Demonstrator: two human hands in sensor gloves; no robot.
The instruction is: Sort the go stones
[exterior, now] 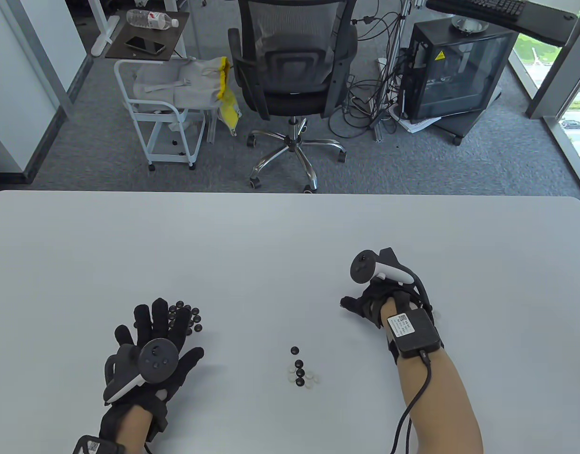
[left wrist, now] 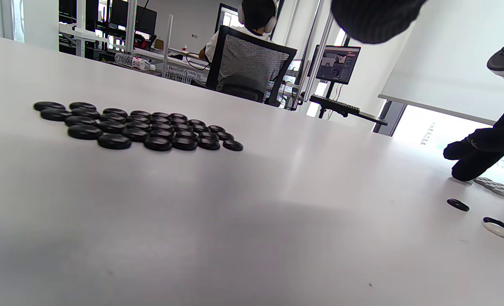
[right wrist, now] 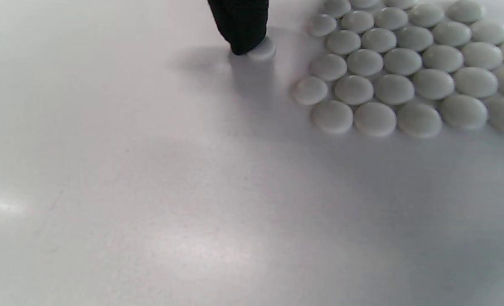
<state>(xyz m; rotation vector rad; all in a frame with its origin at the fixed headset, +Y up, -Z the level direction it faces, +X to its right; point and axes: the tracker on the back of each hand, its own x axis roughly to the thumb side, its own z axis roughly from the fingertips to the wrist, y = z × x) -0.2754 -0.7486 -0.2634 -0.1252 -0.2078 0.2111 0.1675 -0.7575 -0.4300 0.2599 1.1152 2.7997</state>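
Observation:
My left hand (exterior: 153, 331) lies flat with its fingers spread straight. Its fingertips reach a cluster of black Go stones (exterior: 188, 318), which in the left wrist view is a tight patch of black stones (left wrist: 137, 127). My right hand (exterior: 363, 305) points down at the table. One gloved fingertip (right wrist: 243, 34) presses a single white stone (right wrist: 262, 49) just left of the packed white stones (right wrist: 405, 68). A small mixed heap of black and white stones (exterior: 302, 371) lies between the hands, with a lone black stone (exterior: 294, 350) just beyond it.
The white table (exterior: 290, 236) ends at a far edge. Beyond it stand an office chair (exterior: 294, 71), a white cart (exterior: 167, 118) and a computer case (exterior: 455, 71). A person sits at a desk (left wrist: 252, 38) in the background.

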